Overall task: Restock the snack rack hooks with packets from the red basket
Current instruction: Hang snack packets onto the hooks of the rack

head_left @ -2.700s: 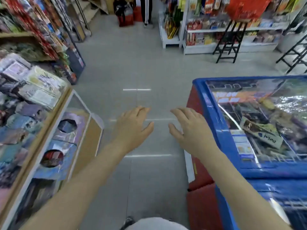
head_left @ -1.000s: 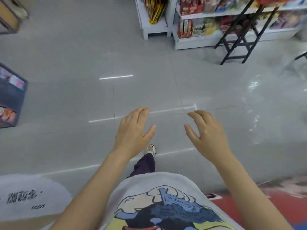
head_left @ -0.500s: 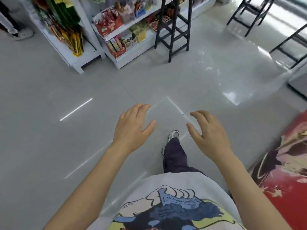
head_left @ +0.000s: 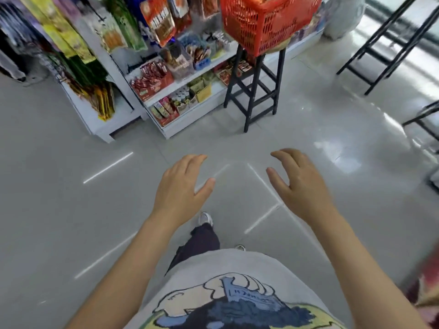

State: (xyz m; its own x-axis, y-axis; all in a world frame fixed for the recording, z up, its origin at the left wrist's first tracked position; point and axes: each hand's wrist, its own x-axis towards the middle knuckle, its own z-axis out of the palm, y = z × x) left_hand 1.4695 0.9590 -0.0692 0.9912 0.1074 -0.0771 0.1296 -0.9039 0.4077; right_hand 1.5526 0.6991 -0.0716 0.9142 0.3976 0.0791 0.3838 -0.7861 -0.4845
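red basket (head_left: 266,22) sits on a black stool (head_left: 256,84) ahead, up & slightly right, by the snack rack (head_left: 133,27); both grips empty, fingers loosely spread; right hand (head_left: 301,184) looks nearer than left hand (head_left: 183,184); well apart yet.

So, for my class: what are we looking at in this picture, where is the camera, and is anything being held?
The camera sits on a person's head and looks forward and down, so you see their own arms, shirt and feet. No machine is here. The left hand and right hand hang over the shop floor with relaxed fingers; neither holds anything. Ahead, a red basket stands on a black stool. To its left is the snack rack with hanging packets, and shelves of boxed goods below.
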